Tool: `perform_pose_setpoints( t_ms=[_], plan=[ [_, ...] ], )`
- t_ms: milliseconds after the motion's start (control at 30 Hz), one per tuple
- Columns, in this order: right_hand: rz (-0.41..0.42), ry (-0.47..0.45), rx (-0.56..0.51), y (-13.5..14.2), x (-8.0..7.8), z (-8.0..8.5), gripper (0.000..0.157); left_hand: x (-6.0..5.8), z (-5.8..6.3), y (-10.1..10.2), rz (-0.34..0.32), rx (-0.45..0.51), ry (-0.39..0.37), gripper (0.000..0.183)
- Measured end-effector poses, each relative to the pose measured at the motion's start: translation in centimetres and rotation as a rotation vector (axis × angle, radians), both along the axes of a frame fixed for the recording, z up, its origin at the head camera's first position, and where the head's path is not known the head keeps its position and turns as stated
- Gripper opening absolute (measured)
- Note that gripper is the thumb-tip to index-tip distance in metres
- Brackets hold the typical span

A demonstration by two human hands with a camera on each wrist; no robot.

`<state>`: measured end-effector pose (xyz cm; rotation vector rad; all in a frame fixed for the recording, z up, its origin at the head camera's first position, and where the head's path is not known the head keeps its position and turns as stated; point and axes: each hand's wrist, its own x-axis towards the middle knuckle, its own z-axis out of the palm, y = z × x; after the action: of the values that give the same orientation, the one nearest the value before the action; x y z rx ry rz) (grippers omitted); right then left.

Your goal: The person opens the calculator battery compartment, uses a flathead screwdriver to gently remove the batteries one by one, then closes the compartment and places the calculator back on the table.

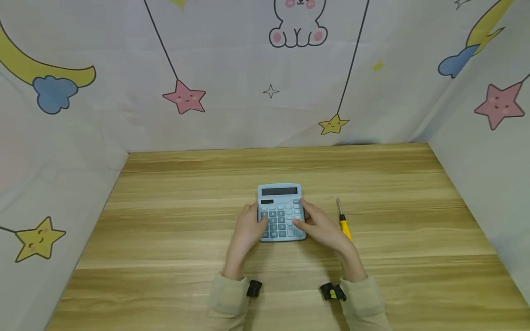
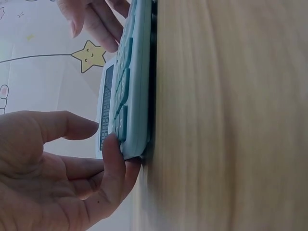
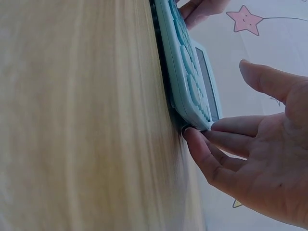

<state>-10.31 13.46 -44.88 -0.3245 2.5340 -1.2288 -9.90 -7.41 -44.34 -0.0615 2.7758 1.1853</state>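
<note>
A light blue calculator (image 1: 280, 208) lies on the wooden table with its display at the far end. At its left edge is my left hand (image 1: 247, 230), the thumb over the number keys and the other fingers along the side. The left wrist view shows that thumb (image 2: 79, 127) slightly above the keys. On the opposite edge, my right hand (image 1: 325, 227) touches the calculator's side with its fingers. In the right wrist view its thumb (image 3: 264, 79) is raised apart from the keys, and one fingertip (image 3: 191, 137) is low at the corner.
A screwdriver (image 1: 344, 223) with a yellow and black handle lies just right of the right hand, partly hidden by it. White printed cloth (image 1: 232, 119) encloses the table (image 1: 174, 257) at the back and both sides. Black wrist devices (image 1: 254, 288) sit by both cuffs.
</note>
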Motion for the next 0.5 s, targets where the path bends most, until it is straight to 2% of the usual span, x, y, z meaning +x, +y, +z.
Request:
perform_pose_setpoints(
  t_ms=[267, 500],
  plan=[
    [-0.035, -0.066, -0.091, -0.33, -0.09, 0.12, 0.075, 0.11, 0.08, 0.04, 0.005, 0.006, -0.014, 0.05],
    [-0.046, -0.07, -0.084, -0.39, 0.02, 0.37, 0.073, 0.02, 0.04, 0.01, -0.011, 0.001, -0.009, 0.05]
  ],
)
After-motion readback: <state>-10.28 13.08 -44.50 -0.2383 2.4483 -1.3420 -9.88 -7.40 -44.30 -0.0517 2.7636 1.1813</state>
